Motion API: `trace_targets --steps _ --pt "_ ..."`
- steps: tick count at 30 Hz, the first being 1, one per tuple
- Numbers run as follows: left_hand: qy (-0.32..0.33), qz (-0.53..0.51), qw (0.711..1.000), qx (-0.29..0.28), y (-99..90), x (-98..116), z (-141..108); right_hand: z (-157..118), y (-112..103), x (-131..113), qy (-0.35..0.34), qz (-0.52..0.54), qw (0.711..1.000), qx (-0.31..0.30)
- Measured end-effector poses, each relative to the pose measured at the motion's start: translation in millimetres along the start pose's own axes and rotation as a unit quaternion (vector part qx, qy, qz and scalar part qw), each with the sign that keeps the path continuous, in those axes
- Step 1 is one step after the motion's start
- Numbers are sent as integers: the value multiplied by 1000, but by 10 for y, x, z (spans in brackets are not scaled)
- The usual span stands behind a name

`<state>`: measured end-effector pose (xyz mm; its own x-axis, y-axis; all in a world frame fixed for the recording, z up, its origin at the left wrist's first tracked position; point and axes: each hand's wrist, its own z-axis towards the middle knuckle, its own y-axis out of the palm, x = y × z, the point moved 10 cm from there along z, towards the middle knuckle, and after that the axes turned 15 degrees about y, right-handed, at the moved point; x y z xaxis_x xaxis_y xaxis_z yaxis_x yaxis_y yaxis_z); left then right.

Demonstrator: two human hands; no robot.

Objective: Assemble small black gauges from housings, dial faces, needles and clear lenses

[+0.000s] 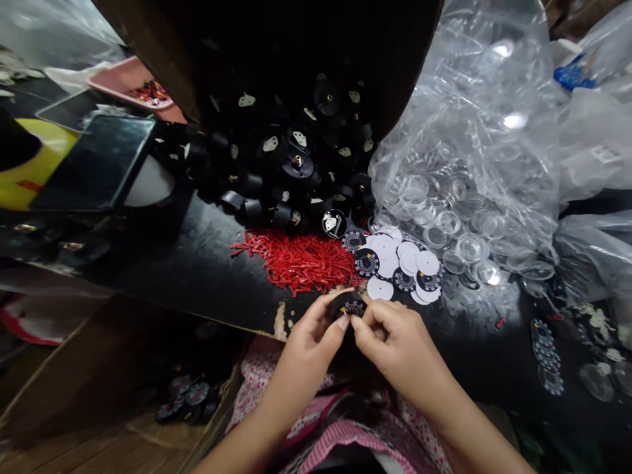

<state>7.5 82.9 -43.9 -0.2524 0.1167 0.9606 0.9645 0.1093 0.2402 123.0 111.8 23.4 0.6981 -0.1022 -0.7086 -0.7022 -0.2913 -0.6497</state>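
Over the table's front edge I hold a small black gauge [348,303] with a printed dial facing up. My left hand [316,331] is closed round its left side, the thumb on the near rim. My right hand [388,329] is pinched at the dial's near right edge; whatever small piece its fingertips hold is hidden. Just beyond lies a heap of red pointers [311,261]. To the right of that heap are loose round dial cards [385,247], some white side up and some black printed side up.
Black housings [296,164] spill from a large dark container at the back. Clear round covers [444,217] fill a plastic bag on the right. A dark phone-like slab [99,161] leans at the left. Below the table edge, a cardboard box [74,395] holds several finished-looking gauges [197,393].
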Motion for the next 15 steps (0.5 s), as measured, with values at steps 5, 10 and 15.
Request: trace_targets --steps 5,10,15 --pt "-63 -99 993 -10 85 -194 -5 -21 -117 -142 -104 -71 991 55" --pt "-56 27 998 16 -92 -221 -57 -12 -21 -246 -159 -213 959 95" --pt "-51 11 998 44 -134 -394 -95 34 -53 -250 -106 -189 970 111"
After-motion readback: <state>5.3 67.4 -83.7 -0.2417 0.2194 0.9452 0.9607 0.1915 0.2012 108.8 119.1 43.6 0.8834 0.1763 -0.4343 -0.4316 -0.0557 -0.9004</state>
